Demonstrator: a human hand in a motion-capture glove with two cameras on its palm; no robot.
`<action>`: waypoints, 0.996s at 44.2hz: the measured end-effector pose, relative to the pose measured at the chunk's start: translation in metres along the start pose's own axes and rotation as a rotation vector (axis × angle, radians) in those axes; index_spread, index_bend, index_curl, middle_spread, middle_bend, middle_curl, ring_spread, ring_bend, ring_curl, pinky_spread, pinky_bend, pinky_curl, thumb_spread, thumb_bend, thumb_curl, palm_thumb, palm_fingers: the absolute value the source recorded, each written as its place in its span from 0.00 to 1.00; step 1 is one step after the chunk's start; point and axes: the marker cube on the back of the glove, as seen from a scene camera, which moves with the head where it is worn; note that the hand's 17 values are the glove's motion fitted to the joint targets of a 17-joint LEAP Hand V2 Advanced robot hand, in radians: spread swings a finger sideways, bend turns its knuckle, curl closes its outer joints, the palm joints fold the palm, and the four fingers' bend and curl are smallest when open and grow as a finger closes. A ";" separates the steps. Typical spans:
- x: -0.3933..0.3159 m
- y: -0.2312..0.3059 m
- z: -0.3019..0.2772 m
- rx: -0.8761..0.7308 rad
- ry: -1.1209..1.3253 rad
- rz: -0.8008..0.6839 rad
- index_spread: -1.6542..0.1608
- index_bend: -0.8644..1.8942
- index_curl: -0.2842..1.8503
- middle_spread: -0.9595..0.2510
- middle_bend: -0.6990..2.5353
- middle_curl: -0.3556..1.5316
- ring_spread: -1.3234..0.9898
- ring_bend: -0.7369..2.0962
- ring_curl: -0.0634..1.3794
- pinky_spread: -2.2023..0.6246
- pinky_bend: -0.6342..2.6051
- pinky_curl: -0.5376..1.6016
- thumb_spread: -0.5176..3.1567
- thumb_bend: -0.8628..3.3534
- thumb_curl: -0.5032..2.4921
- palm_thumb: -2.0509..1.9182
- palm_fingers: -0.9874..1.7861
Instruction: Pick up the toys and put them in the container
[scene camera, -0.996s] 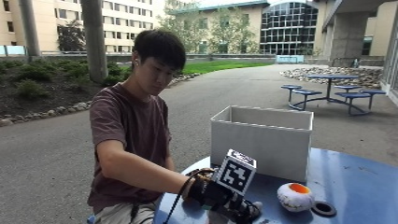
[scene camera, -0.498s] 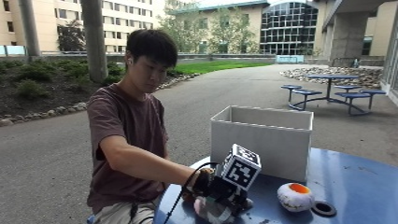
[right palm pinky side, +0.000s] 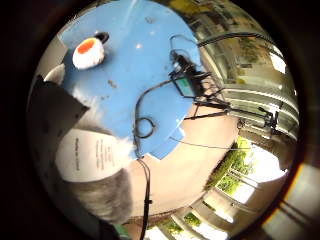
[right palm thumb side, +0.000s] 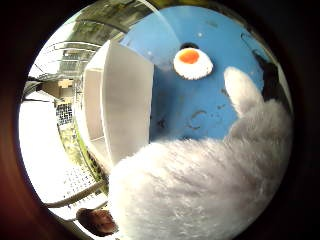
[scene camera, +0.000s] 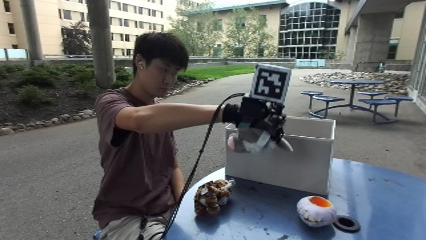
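In the outside view my gloved right hand (scene camera: 255, 119) is raised and grips a pale grey-white plush toy (scene camera: 256, 143), level with the near wall of the white container (scene camera: 279, 169). The plush's fur (right palm thumb side: 200, 190) fills much of the thumb side palm view, with the open container (right palm thumb side: 125, 100) beside it. Its paper tag (right palm pinky side: 90, 155) shows in the little finger side view. A striped tiger plush (scene camera: 212, 196) lies on the blue table (scene camera: 379, 192) in front of the container. A round white toy with an orange top (scene camera: 315, 210) (right palm thumb side: 192, 62) (right palm pinky side: 88, 52) sits to the container's right.
A small black ring (scene camera: 346, 223) lies on the table by the round toy. A thin cable loop (right palm pinky side: 145, 125) trails over the tabletop near its edge. A tripod (right palm pinky side: 220, 100) stands on the ground beyond the table.
The hand has lifted the pale plush from the tabletop up to the container's near wall. The tiger plush shows on the table below where the hand was.
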 end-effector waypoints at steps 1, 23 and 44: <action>-0.005 0.000 -0.013 0.017 0.010 0.003 0.81 0.75 0.48 0.58 0.67 0.63 0.41 0.79 0.46 0.63 0.49 0.49 0.37 0.25 0.43 0.65 0.69; -0.246 -0.026 -0.121 0.153 0.164 -0.294 0.79 0.73 0.58 0.58 0.67 0.67 0.42 0.81 0.49 0.63 0.51 0.50 0.29 0.23 0.48 0.65 0.67; -0.367 -0.053 -0.064 -0.142 0.166 -0.368 0.80 0.44 0.59 0.60 0.50 0.61 0.44 0.75 0.49 0.67 0.58 0.55 0.36 0.18 0.46 0.58 0.17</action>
